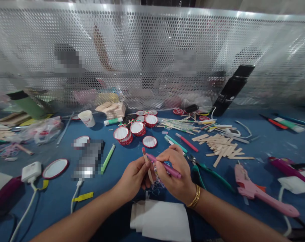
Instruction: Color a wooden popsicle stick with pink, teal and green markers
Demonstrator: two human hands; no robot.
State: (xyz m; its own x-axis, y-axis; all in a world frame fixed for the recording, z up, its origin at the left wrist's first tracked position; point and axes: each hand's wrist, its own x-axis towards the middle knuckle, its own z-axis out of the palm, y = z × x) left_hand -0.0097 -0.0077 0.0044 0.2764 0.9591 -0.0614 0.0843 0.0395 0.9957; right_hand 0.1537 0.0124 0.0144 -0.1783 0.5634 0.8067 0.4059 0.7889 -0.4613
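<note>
My left hand (133, 175) pinches a wooden craft stick (145, 158), tilted upward, with its upper end coloured red. My right hand (178, 184) grips a purple marker (173, 171) like a pen, its front end close beside the stick's coloured tip; whether they touch I cannot tell. Thin coloured strands (158, 185) lie under and between the hands. Just beyond the hands is a round red-rimmed disc (149, 142). A red marker (186, 142) and a green marker (176, 144) rest past my right hand.
Loose craft sticks (224, 148), pliers (214, 175) and a pink glue gun (262, 195) lie right. Stacked red-rimmed discs (137, 128) stand ahead. A phone (89, 159) and paper cup (87, 118) are left. Folded white cloth (165, 220) lies nearest me. A perforated metal screen (152, 60) borders the back.
</note>
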